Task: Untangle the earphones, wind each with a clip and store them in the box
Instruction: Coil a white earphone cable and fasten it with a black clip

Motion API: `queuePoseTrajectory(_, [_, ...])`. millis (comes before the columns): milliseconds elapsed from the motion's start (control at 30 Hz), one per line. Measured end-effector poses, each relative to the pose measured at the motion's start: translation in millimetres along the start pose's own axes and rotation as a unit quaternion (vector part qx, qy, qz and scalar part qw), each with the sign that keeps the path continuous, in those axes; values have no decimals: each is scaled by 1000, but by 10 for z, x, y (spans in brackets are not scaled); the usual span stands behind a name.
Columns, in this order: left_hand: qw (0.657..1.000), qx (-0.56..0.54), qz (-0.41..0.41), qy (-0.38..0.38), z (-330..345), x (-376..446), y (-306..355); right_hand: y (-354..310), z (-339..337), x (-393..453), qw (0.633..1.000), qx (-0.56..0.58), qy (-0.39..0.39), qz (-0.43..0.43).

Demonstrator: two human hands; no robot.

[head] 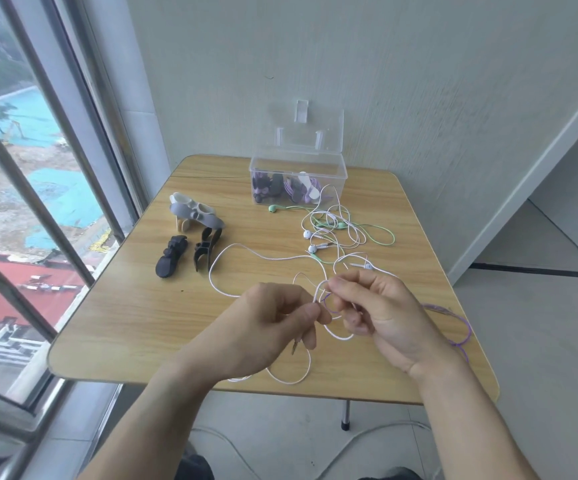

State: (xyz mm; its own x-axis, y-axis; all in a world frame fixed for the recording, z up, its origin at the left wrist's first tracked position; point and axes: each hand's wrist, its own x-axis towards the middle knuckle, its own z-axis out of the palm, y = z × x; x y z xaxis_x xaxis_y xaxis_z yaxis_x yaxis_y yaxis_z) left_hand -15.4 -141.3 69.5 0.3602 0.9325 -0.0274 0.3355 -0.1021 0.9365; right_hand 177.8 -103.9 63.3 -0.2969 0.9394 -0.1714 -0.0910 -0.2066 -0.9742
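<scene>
Earphones [329, 233] sprawl tangled along the table's [135, 317] right side, near the open box [298, 180] at its far edge. Left hand [266, 327] and right hand [377, 313] each pinch the white cord [263, 258] above the near edge.

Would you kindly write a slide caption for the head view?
Both hands, left and right, pinch a knot of white and purple earphone cords above the wooden table.

Wooden table [135, 317], window [21, 168], seemingly papered wall [401, 81]
</scene>
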Motion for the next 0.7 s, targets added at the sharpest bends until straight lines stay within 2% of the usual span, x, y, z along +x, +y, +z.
queuePoseTrajectory(100, [996,-89,20,2,3,26,8,41,33,6,1000,-18,-8,-9])
queuePoseTrajectory(233, [977,-203,41,51,-12,60,7,64,57,-3,999,-27,-18,-21])
queuePoseTrajectory(433, [932,-336,-16,133,38,110,-14,72,121,-29,994,-91,-54,-27])
queuePoseTrajectory(533, [923,-350,-28,159,46,127,5,75,142,-49,985,-149,-79,-40])
queuePoseTrajectory(700, [931,-301,-41,203,84,116,101,122,159,-56,967,-233,-97,-37])
